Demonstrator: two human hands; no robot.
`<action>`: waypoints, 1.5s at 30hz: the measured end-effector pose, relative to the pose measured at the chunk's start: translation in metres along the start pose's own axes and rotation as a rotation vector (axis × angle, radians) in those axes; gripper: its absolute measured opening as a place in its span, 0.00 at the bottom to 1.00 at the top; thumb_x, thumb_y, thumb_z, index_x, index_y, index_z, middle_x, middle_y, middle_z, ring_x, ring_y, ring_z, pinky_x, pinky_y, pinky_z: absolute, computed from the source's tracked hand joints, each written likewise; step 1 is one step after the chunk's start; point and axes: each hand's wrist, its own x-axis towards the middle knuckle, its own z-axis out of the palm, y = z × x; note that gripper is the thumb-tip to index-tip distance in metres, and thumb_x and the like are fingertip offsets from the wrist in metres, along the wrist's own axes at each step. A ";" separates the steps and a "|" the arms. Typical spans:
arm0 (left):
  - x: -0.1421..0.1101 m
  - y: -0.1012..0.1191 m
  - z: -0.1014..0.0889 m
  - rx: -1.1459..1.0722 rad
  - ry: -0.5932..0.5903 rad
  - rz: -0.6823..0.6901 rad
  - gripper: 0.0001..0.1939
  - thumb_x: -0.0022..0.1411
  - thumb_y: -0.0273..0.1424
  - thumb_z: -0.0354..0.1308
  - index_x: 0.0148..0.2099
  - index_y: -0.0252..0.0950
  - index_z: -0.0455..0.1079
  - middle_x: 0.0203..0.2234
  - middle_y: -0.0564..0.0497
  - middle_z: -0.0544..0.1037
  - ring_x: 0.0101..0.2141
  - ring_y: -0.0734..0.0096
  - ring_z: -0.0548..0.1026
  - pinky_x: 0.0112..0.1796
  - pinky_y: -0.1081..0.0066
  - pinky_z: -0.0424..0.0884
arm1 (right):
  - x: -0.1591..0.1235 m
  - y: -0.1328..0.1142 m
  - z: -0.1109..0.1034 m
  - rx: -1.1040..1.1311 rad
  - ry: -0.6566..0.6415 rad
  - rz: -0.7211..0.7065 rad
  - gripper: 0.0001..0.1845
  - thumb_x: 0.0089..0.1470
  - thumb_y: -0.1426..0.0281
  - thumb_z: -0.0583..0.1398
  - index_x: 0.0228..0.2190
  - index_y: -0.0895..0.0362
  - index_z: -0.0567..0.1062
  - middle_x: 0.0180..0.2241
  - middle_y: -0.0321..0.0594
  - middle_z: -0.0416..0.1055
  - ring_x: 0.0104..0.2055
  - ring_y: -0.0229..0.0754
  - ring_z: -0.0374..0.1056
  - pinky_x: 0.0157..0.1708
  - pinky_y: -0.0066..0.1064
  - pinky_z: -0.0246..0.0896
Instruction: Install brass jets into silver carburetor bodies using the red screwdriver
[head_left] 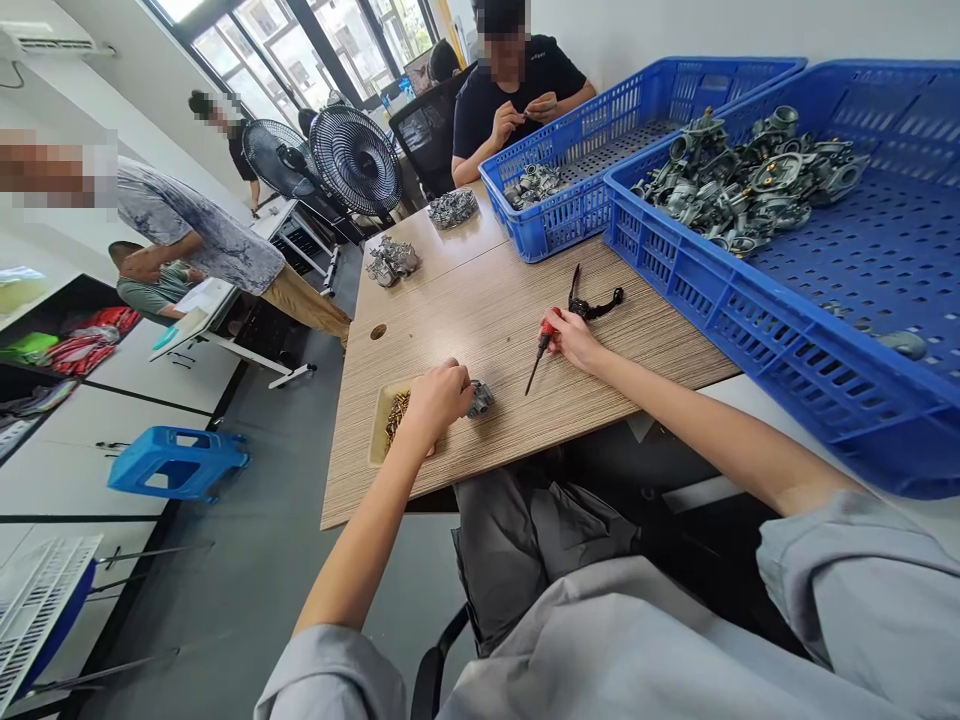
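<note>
Well, I had the right hand (574, 340) closed around a red-handled screwdriver (547, 338), its shaft slanting near-left toward a metal carburetor body (481, 399) on the worktop (487, 445), just beside the left hand (435, 402), whose grip I couldn't tell.

Red-handled screwdriver (547, 333) held in right hand (574, 340); metal carburetor (481, 399) against left hand (436, 400).

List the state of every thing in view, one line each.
left hand: curled at the carburetor
carburetor: on the desk
right hand: gripping the red-handled screwdriver
red-handled screwdriver: held, tip down
black-handled pliers: lying on the desk
small tray: holding brass screws
blue crate: holding carburetors
</note>
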 end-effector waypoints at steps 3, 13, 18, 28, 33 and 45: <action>0.001 -0.001 0.000 -0.026 0.019 0.004 0.13 0.75 0.39 0.56 0.49 0.39 0.78 0.50 0.45 0.81 0.47 0.55 0.81 0.38 0.64 0.69 | -0.001 -0.001 0.000 0.002 0.003 0.001 0.26 0.62 0.47 0.71 0.33 0.53 0.70 0.26 0.36 0.74 0.24 0.35 0.64 0.21 0.24 0.57; 0.003 -0.001 -0.001 -0.022 -0.029 -0.025 0.12 0.75 0.38 0.56 0.47 0.39 0.79 0.49 0.44 0.82 0.47 0.56 0.81 0.41 0.65 0.72 | -0.002 -0.003 0.003 0.001 0.019 0.019 0.25 0.63 0.48 0.71 0.33 0.52 0.69 0.26 0.34 0.72 0.23 0.34 0.64 0.21 0.25 0.57; 0.002 -0.004 0.003 0.002 -0.048 -0.025 0.13 0.76 0.38 0.55 0.47 0.38 0.79 0.49 0.43 0.82 0.48 0.55 0.81 0.40 0.65 0.71 | -0.003 -0.004 0.003 -0.005 0.014 0.017 0.24 0.64 0.49 0.70 0.33 0.53 0.70 0.26 0.35 0.74 0.23 0.34 0.63 0.21 0.24 0.57; 0.002 -0.008 0.005 0.011 -0.027 0.035 0.11 0.77 0.36 0.56 0.47 0.37 0.78 0.47 0.43 0.81 0.50 0.53 0.81 0.43 0.63 0.72 | -0.004 -0.006 0.004 -0.006 0.030 0.032 0.26 0.62 0.47 0.71 0.34 0.54 0.71 0.27 0.37 0.75 0.23 0.33 0.62 0.21 0.24 0.55; -0.010 -0.019 0.027 -0.187 0.134 0.036 0.14 0.79 0.38 0.55 0.58 0.36 0.73 0.54 0.41 0.81 0.55 0.54 0.79 0.56 0.60 0.72 | -0.018 -0.022 0.015 -0.077 -0.041 0.011 0.27 0.59 0.43 0.70 0.35 0.53 0.72 0.25 0.33 0.68 0.26 0.37 0.62 0.24 0.27 0.63; -0.029 0.006 0.075 -0.686 0.302 -0.076 0.10 0.78 0.37 0.56 0.51 0.38 0.73 0.49 0.44 0.82 0.39 0.64 0.81 0.46 0.64 0.75 | -0.098 0.001 0.081 -1.062 -0.331 -0.242 0.22 0.58 0.51 0.70 0.43 0.51 0.70 0.41 0.41 0.76 0.44 0.51 0.71 0.44 0.39 0.62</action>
